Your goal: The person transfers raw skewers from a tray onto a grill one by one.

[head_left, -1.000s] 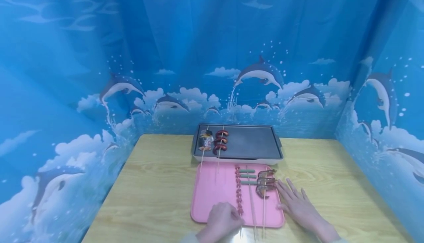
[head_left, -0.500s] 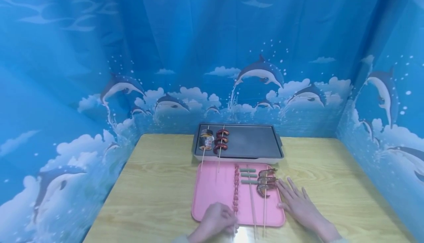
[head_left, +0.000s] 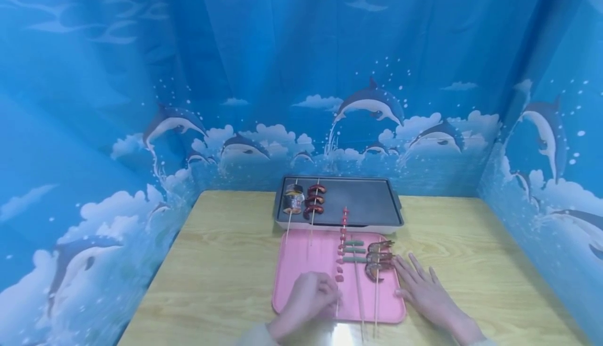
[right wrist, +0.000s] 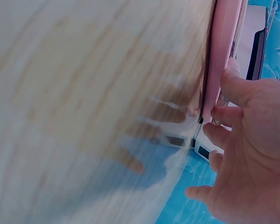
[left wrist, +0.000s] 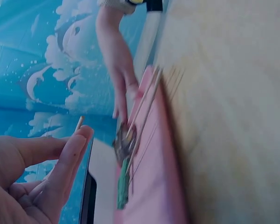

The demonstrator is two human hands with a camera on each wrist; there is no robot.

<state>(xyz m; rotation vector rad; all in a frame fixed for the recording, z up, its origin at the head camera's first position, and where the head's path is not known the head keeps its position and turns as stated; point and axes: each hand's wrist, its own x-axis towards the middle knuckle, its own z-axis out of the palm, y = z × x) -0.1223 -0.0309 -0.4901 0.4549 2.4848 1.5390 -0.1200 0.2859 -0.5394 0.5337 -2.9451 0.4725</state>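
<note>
In the head view my left hand [head_left: 307, 294] pinches the bare lower end of a skewer of small red meat pieces [head_left: 341, 254], whose tip overlaps the front of the grill plate. The stick's end [left wrist: 80, 123] pokes up between thumb and finger in the left wrist view. Below it lies a pink tray [head_left: 301, 257], bearing a skewer of green sticks [head_left: 354, 259] and a shrimp skewer [head_left: 374, 271]. My right hand [head_left: 426, 294], fingers spread, is at the tray's right edge; its thumb and fingertips are right at the rim [right wrist: 219, 60] in the right wrist view.
Behind the tray stands a dark, flat grill plate [head_left: 363, 197]. On its left lie a skewer of dark, silvery chunks [head_left: 293, 203] and one of glossy dark-red curled pieces [head_left: 314, 200]. A wooden table [head_left: 216, 262] carries everything; blue dolphin curtains [head_left: 301, 100] surround it.
My left hand has lifted the meat skewer from the tray and moved it forward, its tip now over the grill's front edge. My right hand has stayed in place.
</note>
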